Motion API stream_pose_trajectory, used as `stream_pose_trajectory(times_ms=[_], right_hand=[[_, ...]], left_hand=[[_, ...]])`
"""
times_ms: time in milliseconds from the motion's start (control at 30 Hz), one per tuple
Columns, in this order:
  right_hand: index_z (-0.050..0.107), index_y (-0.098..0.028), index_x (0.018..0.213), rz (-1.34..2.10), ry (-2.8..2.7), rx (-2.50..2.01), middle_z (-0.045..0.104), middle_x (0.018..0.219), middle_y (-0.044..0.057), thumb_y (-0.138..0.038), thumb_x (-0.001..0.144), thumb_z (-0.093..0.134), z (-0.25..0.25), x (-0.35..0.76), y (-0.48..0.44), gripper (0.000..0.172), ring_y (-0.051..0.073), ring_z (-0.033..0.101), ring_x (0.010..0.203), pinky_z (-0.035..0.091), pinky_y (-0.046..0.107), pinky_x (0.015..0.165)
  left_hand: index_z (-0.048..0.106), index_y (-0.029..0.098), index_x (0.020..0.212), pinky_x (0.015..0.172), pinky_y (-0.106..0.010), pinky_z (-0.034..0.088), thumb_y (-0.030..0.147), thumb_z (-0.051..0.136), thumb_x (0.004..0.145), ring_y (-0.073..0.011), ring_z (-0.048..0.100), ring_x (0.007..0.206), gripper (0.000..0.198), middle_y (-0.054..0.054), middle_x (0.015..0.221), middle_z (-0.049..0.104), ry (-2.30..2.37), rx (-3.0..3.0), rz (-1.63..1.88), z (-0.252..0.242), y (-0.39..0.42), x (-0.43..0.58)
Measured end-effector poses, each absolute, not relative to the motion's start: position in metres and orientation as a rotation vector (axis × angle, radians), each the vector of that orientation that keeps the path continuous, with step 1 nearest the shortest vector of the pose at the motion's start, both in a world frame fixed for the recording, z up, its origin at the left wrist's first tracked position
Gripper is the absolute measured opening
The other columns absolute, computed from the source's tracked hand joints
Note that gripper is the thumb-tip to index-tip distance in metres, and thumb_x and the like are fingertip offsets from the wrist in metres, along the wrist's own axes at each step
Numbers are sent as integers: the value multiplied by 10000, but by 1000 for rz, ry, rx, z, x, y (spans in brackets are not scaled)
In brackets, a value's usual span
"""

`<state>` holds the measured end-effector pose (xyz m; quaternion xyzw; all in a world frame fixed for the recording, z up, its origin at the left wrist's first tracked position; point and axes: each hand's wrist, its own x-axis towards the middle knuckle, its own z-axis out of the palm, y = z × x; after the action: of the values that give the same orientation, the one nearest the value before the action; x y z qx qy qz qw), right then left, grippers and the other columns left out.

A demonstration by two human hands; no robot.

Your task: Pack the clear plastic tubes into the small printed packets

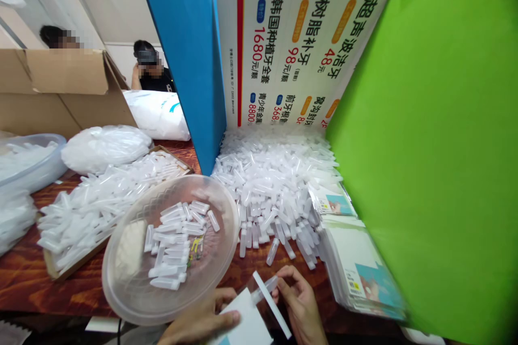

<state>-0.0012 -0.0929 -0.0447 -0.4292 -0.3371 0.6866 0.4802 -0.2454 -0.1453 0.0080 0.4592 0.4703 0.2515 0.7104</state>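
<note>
My left hand [202, 315] grips a white card packet [245, 321] near the table's front edge, thumb on its face. A white strip [273, 307] crosses beside the card, with what looks like clear film between them. My right hand [299, 302] pinches the end of a small translucent plastic tube [259, 295], which lies across the strip at the packet's upper end. Whether the tube is inside the film, I cannot tell. Just beyond my hands, a large heap of similar capped tubes [279, 183] spreads over the table. The lower part of the packet is cut off by the frame.
A translucent round basin [226, 259] with several tubes stands at the left. Behind it lies a cardboard tray [60, 275] heaped with tubes. Stacked packets [343, 259] sit right of the heap. Blue [184, 38] and green [424, 118] boards flank it. Two people sit beyond a cardboard box [48, 86].
</note>
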Motion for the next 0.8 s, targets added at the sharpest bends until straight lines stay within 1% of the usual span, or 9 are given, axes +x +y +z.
stream_pose_trajectory(times_ms=[167, 267, 333, 433, 533, 600, 700, 767, 800], right_hand=[[664, -194, 848, 1649, -969, -1054, 628, 719, -11, -486, 798, 845, -27, -6, -94, 347, 131, 579, 598, 460, 235, 573], [693, -180, 779, 1611, -1192, -1045, 618, 747, 6, -502, 796, 836, -18, -9, -93, 354, 148, 582, 671, 459, 251, 633], [697, -176, 747, 1627, -1291, -1019, 625, 765, 18, -523, 773, 844, -16, -10, -91, 377, 159, 583, 700, 451, 256, 645], [683, -186, 808, 1749, -1304, -1048, 609, 692, -3, -573, 774, 823, -17, -14, -86, 413, 138, 546, 595, 418, 246, 565], [661, -195, 844, 1813, -1285, -1120, 568, 602, -36, -627, 766, 802, -15, -24, -82, 461, 123, 498, 500, 384, 237, 502], [657, -191, 766, 1764, -1379, -1087, 595, 653, -15, -605, 759, 812, -10, -32, -82, 442, 140, 547, 571, 428, 247, 556], [675, -187, 669, 1637, -1680, -907, 626, 764, 16, -540, 792, 793, -1, -39, -81, 392, 174, 612, 724, 479, 266, 679], [706, -195, 674, 1503, -1890, -859, 633, 808, 28, -467, 866, 725, 2, -35, -75, 333, 183, 637, 762, 497, 271, 713], [731, -203, 720, 1388, -1974, -893, 643, 846, 40, -411, 913, 666, 2, -30, -69, 291, 190, 653, 788, 510, 277, 734]], left_hand=[[735, 148, 1044, 622, -212, 276, 777, 699, 762, -128, 439, 719, 691, 10, 816, 584, 983, 961, 529, -1, -149, -240], [746, 156, 1075, 665, -222, 345, 825, 645, 764, -161, 502, 769, 744, -17, 864, 642, 988, 956, 560, 1, -149, -238], [751, 178, 1091, 748, -245, 412, 816, 665, 752, -201, 561, 845, 727, -28, 923, 687, 1001, 979, 580, 7, -148, -240], [761, 215, 1091, 797, -268, 448, 751, 724, 745, -228, 594, 893, 639, -19, 981, 718, 1043, 1041, 563, 17, -147, -245], [775, 226, 1020, 739, -260, 446, 677, 787, 718, -213, 589, 821, 542, 3, 915, 719, 1127, 1103, 490, 22, -145, -248], [775, 224, 999, 714, -257, 437, 652, 802, 710, -200, 584, 779, 518, 13, 874, 715, 1179, 1115, 492, 21, -144, -248], [771, 216, 1020, 719, -258, 430, 631, 804, 730, -200, 606, 792, 508, 10, 889, 730, 1206, 1103, 565, 15, -144, -244], [773, 209, 1042, 772, -275, 445, 622, 811, 738, -228, 641, 868, 514, -6, 945, 750, 1173, 1054, 631, 9, -144, -240], [777, 203, 1048, 825, -296, 456, 631, 817, 731, -257, 654, 933, 534, -21, 972, 758, 1150, 992, 677, 6, -144, -238]])
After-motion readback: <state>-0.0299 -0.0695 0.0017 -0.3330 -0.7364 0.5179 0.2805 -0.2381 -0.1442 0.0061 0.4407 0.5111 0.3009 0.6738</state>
